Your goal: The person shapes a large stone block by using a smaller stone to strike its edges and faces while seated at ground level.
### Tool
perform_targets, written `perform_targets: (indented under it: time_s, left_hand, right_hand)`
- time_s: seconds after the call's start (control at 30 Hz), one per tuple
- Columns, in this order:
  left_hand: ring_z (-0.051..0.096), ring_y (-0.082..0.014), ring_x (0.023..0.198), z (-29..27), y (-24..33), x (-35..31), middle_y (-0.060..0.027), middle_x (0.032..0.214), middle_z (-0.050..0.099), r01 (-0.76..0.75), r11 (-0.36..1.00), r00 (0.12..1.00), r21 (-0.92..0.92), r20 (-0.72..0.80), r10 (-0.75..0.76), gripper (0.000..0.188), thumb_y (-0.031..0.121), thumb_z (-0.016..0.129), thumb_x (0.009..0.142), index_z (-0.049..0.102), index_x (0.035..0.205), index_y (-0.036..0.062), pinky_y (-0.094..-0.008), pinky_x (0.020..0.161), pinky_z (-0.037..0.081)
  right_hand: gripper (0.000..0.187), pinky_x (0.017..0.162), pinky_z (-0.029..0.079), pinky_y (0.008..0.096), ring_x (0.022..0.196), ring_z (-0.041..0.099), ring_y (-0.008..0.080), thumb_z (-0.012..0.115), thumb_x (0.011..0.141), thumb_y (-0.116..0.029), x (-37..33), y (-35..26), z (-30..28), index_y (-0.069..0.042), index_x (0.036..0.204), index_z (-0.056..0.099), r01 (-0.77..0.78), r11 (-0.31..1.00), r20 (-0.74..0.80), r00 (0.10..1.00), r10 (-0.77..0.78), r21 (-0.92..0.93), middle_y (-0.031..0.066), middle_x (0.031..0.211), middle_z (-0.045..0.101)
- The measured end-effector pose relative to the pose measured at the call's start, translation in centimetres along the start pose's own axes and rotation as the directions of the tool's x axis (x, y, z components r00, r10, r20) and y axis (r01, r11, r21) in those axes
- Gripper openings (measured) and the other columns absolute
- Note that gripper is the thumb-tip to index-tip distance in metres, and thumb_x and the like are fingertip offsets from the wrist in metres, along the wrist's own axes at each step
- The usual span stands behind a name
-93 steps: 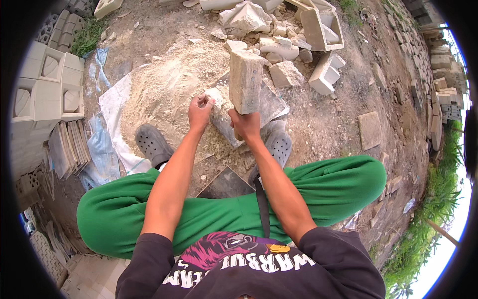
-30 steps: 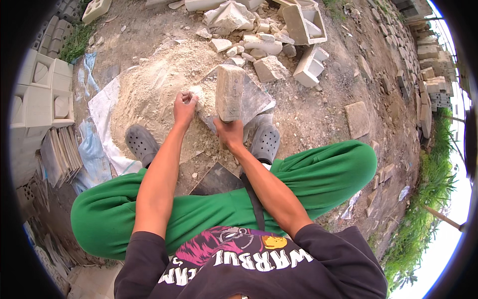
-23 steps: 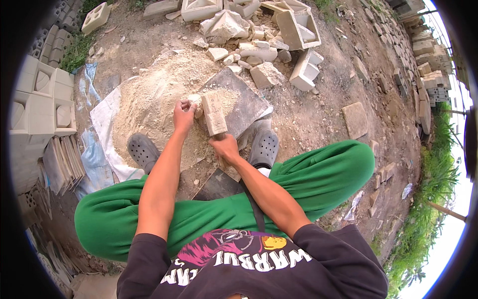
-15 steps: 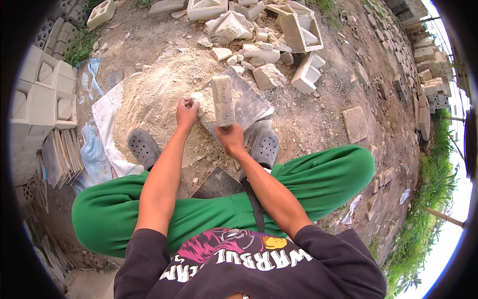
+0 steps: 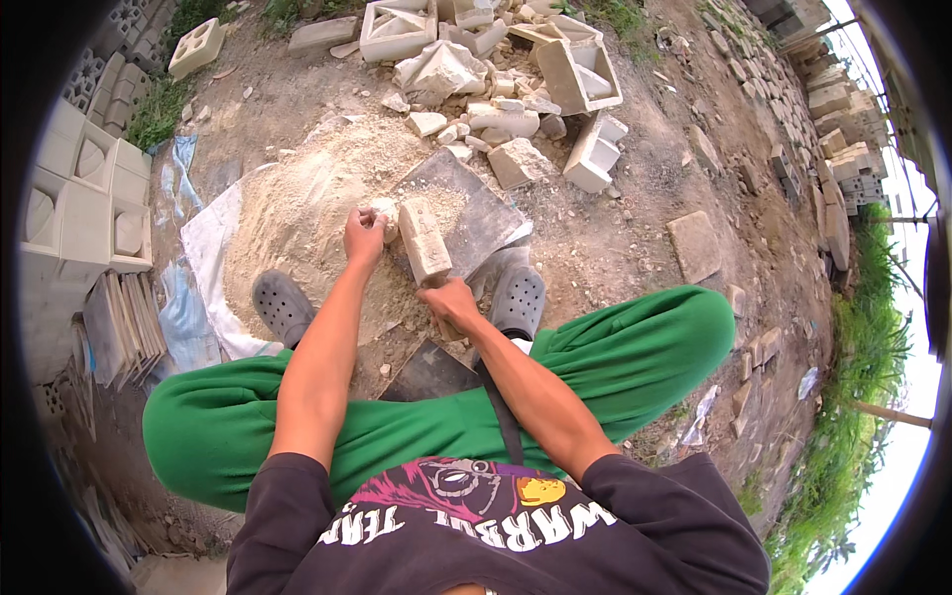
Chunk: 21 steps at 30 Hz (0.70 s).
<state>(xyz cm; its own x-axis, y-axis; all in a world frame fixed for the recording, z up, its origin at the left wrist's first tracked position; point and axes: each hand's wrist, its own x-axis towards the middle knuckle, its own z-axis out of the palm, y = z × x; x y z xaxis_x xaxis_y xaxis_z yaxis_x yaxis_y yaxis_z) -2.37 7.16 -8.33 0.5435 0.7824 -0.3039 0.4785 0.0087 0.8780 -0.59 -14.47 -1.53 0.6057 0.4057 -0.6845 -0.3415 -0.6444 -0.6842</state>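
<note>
My right hand (image 5: 451, 304) is closed round the handle of a dusty, block-shaped wooden mallet (image 5: 423, 241), whose thick head points away from me and tilts left. Close to the mallet's left side, my left hand (image 5: 365, 236) pinches a small pale chunk of stone (image 5: 385, 208). Both hands are above the edge between a heap of pale crushed grit (image 5: 302, 213) and a dark flat slab (image 5: 476, 205). Grit lies scattered over part of that slab. Whether the mallet touches the chunk, I cannot tell.
Broken pale blocks (image 5: 521, 164) pile up beyond the slab. A white sack sheet (image 5: 213, 233) lies under the heap. My grey clogs (image 5: 518, 300) flank the work spot. Hollow moulded blocks (image 5: 89, 198) and stacked thin boards (image 5: 124, 327) stand at left; a flat stone (image 5: 694, 246) lies right.
The mallet has come down and swung its head to the left, toward the chunk. My left hand still pinches the chunk. The whole view has shifted slightly.
</note>
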Motion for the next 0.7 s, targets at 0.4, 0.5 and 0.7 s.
perform_targets:
  time_s: [0.4,0.5,0.7]
  left_hand:
    - [0.068,-0.0193,0.091,0.7,0.1,-0.2,-0.0128,0.104,0.071,-0.019,0.999,0.999,0.031,-0.038,0.020,0.035,0.019,0.075,0.086,0.061,0.112,0.0002,-0.0338,0.080,0.053]
    - [0.068,-0.0198,0.091,1.4,0.6,0.3,-0.0133,0.105,0.071,-0.009,1.000,1.000,0.001,-0.024,0.009,0.035,0.018,0.075,0.087,0.060,0.113,0.0003,-0.0343,0.079,0.054]
    - [0.064,-0.0183,0.093,1.6,0.2,0.6,-0.0154,0.110,0.067,-0.017,0.994,0.997,-0.108,0.071,0.025,0.038,0.017,0.075,0.088,0.058,0.117,-0.0011,-0.0323,0.077,0.053]
  right_hand:
    - [0.026,0.047,0.052,0.0322,0.050,0.064,0.0159,0.072,0.080,-0.021,-0.2,0.1,-0.9,0.004,0.085,0.069,-0.060,0.989,0.076,0.996,0.049,0.139,0.0071,0.062,0.066]
    - [0.027,0.047,0.052,0.0325,0.049,0.063,0.0162,0.071,0.080,-0.021,0.5,1.2,-1.4,0.005,0.085,0.068,0.077,0.996,-0.188,0.980,-0.068,0.040,0.0072,0.061,0.065]
    - [0.029,0.046,0.052,0.0330,0.049,0.063,0.0162,0.071,0.080,-0.021,0.2,0.1,-0.7,0.007,0.087,0.068,0.382,0.924,-0.226,0.903,-0.366,0.031,0.0089,0.066,0.066]
